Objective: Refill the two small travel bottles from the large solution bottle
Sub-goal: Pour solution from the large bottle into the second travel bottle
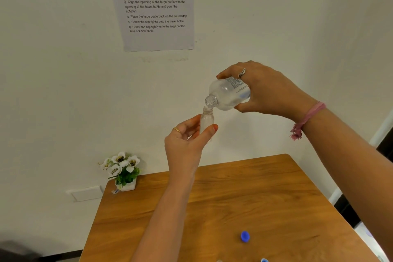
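My right hand [270, 89] grips the large clear solution bottle [226, 94], uncapped and tipped over with its neck pointing down and left. Its mouth sits just above the open neck of a small clear travel bottle [206, 120]. That small bottle stands upright between the thumb and fingers of my left hand [187, 142], raised in front of the wall above the wooden table [244, 198]. A blue cap [245, 236] lies on the table near its front. At the bottom edge a second blue-topped item [264, 260] is only partly in view.
A small pot of white flowers [123, 171] stands at the table's back left corner. A printed instruction sheet [155, 6] hangs on the white wall. A wall socket plate [85, 193] is left of the table. The table's right edge runs beside a dark gap.
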A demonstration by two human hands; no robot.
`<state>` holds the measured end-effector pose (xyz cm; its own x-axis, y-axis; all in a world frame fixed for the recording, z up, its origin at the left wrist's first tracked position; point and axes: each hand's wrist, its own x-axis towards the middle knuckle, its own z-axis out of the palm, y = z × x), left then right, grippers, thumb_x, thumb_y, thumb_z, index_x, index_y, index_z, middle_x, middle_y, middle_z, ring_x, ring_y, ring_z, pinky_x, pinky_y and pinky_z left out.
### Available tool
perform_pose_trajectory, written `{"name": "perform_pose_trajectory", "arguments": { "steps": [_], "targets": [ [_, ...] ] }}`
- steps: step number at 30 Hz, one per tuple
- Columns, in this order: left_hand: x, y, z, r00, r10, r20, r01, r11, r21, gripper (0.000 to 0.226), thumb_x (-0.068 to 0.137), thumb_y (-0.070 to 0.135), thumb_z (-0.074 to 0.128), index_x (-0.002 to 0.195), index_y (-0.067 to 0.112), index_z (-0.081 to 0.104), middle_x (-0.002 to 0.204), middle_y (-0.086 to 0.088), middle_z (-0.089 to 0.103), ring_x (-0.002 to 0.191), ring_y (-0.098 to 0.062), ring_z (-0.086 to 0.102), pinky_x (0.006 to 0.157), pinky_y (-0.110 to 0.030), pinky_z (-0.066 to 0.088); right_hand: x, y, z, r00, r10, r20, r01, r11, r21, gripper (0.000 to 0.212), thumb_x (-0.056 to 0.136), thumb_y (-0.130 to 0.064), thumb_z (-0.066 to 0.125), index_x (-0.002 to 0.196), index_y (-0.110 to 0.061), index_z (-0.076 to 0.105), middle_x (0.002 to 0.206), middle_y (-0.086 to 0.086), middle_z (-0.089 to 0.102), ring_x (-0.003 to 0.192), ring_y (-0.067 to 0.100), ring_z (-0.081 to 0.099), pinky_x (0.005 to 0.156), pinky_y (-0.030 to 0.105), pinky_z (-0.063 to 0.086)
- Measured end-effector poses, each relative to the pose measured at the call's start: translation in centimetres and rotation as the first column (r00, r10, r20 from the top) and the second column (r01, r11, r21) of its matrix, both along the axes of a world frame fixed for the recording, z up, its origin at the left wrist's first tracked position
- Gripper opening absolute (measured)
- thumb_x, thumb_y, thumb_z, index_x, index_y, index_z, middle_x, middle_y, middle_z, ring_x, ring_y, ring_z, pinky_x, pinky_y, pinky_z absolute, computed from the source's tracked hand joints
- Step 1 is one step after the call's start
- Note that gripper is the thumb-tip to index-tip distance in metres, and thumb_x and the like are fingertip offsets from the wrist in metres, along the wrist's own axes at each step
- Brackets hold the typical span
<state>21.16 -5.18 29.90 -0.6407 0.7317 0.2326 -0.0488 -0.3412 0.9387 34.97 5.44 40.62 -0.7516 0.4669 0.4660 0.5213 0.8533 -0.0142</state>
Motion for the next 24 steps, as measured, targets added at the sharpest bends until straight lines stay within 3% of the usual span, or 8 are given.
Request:
{"name": "perform_pose_trajectory", "arguments": {
  "steps": [24],
  "targets": [
    [0.41,0.26,-0.89,1.0,-0.01,0.001,0.01,1.0,-0.014,0.039,0.067,0.015,0.085,0.104,0.017,0.072,0.096,0.006,0.075,0.093,-0.009,0.07,0.071,-0.014,0.054,0.49,0.42,-0.74,1.0,0.013,-0.015,-0.014,1.0,-0.004,0.061,0.071,-0.021,0.077,0.126,-0.024,0.051,0.122,-0.002,0.059,0.11,0.019,0.052,0.089,0.033,0.042]
  ]
}}
